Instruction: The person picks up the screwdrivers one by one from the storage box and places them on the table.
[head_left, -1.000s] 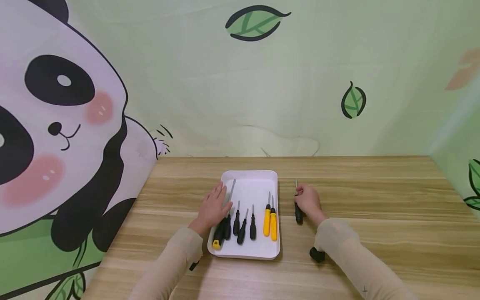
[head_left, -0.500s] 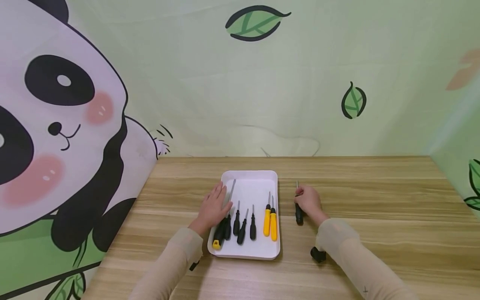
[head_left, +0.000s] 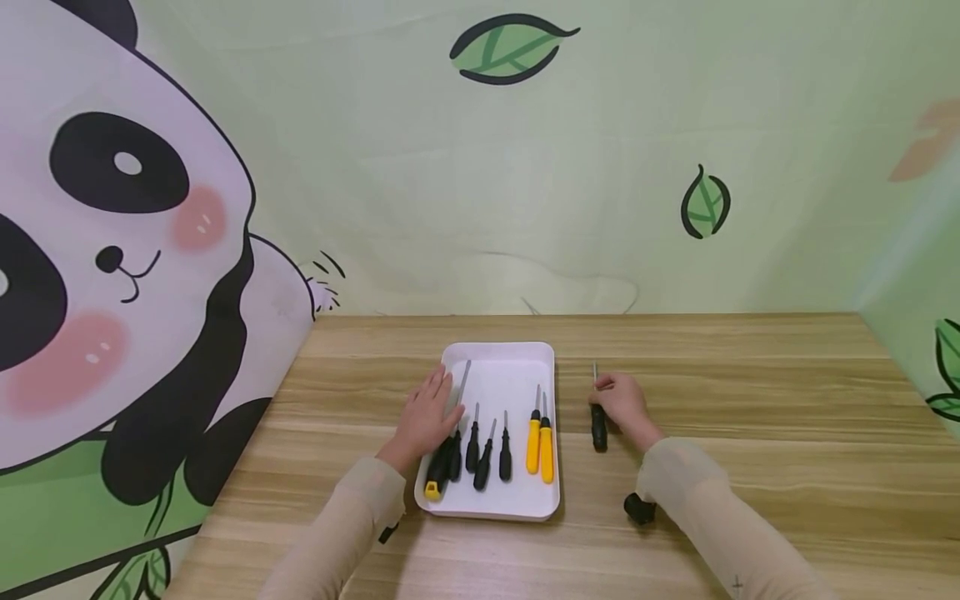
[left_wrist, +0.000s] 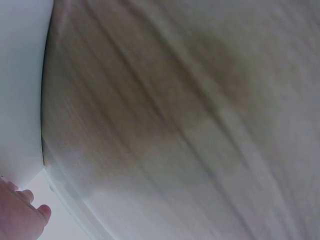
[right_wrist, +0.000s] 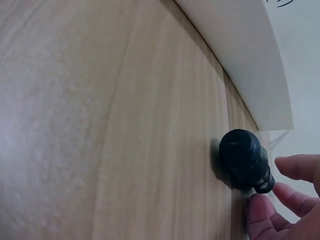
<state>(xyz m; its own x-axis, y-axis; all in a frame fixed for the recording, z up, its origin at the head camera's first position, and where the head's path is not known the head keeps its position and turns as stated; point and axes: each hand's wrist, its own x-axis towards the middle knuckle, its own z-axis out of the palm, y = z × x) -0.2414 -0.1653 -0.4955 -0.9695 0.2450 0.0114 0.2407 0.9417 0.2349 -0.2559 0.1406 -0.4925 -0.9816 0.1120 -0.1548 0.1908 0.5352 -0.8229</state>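
Note:
In the head view my left hand (head_left: 425,418) rests on the left edge of a white tray (head_left: 517,500), fingers stretched out. Several black screwdrivers (head_left: 483,467) lie in the tray, a large one with a yellow end (head_left: 438,479) leftmost, two yellow-handled ones (head_left: 546,450) at the right. To the right of the tray, my right hand (head_left: 624,404) pinches a black-handled screwdriver (head_left: 599,429) near the top of its handle, its tip pointing away from me. In the right wrist view, thumb and finger are at the neck of this black screwdriver (right_wrist: 242,155), and its shaft is hidden.
The wooden table (head_left: 787,400) runs back to a wall cloth (head_left: 405,208) printed with a panda and leaves. Black wrist gear (head_left: 639,508) shows under the right sleeve. The tray's side wall (right_wrist: 245,55) stands close beside the screwdriver in the right wrist view.
My right hand has shifted slightly to the right; the screwdriver beside the tray has barely moved. The left hand and the tray stay where they were.

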